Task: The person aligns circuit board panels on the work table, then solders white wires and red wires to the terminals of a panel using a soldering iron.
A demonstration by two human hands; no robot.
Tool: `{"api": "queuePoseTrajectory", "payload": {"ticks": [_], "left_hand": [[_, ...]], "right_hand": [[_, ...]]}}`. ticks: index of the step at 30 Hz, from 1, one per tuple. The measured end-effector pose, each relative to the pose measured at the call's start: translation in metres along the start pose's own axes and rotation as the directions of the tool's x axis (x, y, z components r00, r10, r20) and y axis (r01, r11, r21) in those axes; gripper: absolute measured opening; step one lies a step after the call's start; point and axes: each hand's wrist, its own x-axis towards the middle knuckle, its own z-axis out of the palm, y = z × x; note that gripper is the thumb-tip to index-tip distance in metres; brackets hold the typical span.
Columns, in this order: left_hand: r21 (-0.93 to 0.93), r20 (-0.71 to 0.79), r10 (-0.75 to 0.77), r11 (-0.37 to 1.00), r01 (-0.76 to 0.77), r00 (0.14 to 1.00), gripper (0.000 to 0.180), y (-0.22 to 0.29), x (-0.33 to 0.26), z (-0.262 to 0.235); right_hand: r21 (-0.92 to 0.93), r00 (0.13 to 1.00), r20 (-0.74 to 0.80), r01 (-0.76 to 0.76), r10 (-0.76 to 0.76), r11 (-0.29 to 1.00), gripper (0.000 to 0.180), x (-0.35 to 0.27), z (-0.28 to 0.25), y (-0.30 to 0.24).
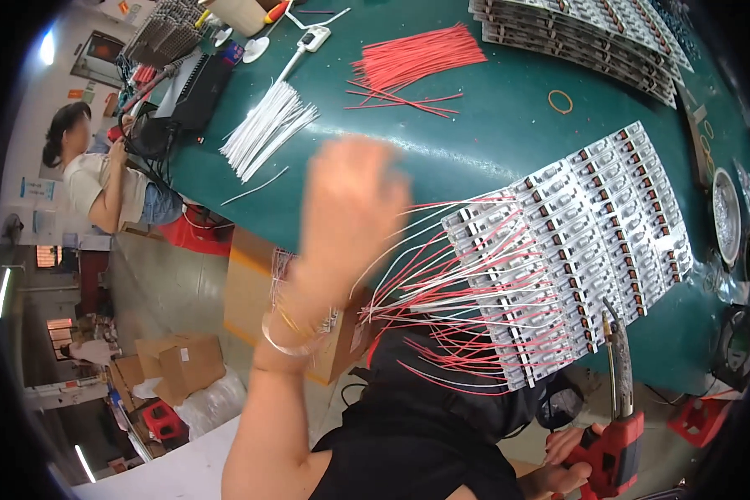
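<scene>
My left hand [354,196] is over the green table, left of the circuit board panel [587,225], its fingers smeared by motion. Whether anything is in it cannot be made out. Red and white wires [442,287] stick out from the panel's left side and fan toward my wrist. My right hand [568,462], low at the right, is wrapped round a red soldering gun [612,454]. The gun's bent tip [611,310] is at the lower right part of the panel; contact cannot be told.
White wires [267,129] and red wires [417,58] lie in bundles on the green table [492,125]. More panels [575,37] are stacked at the far right. A rubber band [561,102] and a round metal dish [726,217] are nearby. Another person [100,167] sits at the left.
</scene>
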Motion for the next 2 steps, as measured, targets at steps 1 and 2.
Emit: {"api": "queuePoseTrajectory", "payload": {"ticks": [1,2], "left_hand": [[0.154,-0.031,-0.016,0.988,0.021,0.999,0.026,-0.044,0.004,-0.005],[0.195,-0.009,-0.068,0.978,0.069,0.998,0.033,-0.075,0.017,-0.013]], "right_hand": [[0.006,1.000,0.010,-0.019,0.019,1.000,0.077,0.001,-0.002,0.000],[0.046,0.999,0.043,-0.023,0.021,0.999,0.079,0.003,-0.002,0.001]]}}
